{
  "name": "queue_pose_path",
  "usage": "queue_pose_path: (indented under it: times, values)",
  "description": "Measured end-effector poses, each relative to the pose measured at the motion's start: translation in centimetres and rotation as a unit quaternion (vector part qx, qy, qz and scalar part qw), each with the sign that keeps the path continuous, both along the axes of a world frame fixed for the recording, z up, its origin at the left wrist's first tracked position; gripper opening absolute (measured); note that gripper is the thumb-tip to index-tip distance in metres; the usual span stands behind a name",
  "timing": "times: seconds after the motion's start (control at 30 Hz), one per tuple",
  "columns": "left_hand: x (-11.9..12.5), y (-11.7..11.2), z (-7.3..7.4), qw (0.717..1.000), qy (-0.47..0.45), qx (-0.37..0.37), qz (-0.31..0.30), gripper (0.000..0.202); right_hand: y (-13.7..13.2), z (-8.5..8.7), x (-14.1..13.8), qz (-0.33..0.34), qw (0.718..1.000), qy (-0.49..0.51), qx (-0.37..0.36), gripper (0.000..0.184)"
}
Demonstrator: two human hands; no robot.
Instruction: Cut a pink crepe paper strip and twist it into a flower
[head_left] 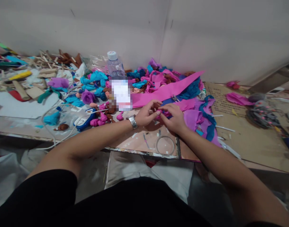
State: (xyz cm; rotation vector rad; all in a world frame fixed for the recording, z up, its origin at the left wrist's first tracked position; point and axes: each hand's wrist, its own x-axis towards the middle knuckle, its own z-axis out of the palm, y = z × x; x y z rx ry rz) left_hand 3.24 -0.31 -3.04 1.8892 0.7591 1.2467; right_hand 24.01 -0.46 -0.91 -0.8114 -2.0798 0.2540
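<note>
My left hand [148,114], with a metal watch [132,122] at the wrist, meets my right hand [174,118] over the table's front part. Fingertips of both hands are closed around a small pink crepe paper piece [159,111], mostly hidden by the fingers. Behind them a long pink crepe paper strip [158,96] lies across the heap, with what looks like scissors [174,98] near it. Purple crepe paper [193,119] and a blue strip [207,121] lie beside my right hand. Small twisted pink paper buds [102,118] rest left of my left wrist.
A clear bottle [115,66] with a white lid stands at the back. A tape ring [165,145] lies by the front edge. A white cable [46,118] loops on the left, near wooden pieces and pliers [44,96]. Cardboard [229,126] covers the right side.
</note>
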Motion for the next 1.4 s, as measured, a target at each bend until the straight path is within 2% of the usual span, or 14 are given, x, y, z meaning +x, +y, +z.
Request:
queue_pose_path:
  times: [0.37, 0.73, 0.87, 1.03, 1.2, 1.4]
  values:
    - [0.1, 0.3, -0.6, 0.998, -0.047, -0.045, 0.001, 0.042, 0.0, 0.2, 0.1, 0.004, 1.000, -0.015, -0.023, 0.030]
    - [0.0, 0.4, -0.7, 0.992, -0.074, -0.080, -0.058, 0.048, 0.1, 0.0, 0.1, 0.026, 0.998, -0.031, -0.051, 0.033]
    - [0.1, 0.1, -0.4, 0.995, -0.068, -0.067, -0.010, 0.051, 0.1, 0.0, 0.0, 0.000, 0.999, 0.017, -0.049, 0.031]
    - [0.3, 0.0, -0.2, 0.993, -0.069, -0.072, 0.063, 0.046, 0.0, 0.3, 0.0, -0.053, 0.993, 0.087, -0.056, 0.040]
    - [0.3, 0.1, 0.2, 0.996, -0.036, -0.069, 0.054, 0.053, 0.1, 0.4, 0.2, -0.062, 0.991, 0.106, -0.052, 0.042]
    - [0.5, 0.2, 0.3, 0.991, -0.077, -0.084, 0.069, 0.058, 0.1, 0.2, 0.2, -0.061, 0.989, 0.127, -0.042, 0.040]
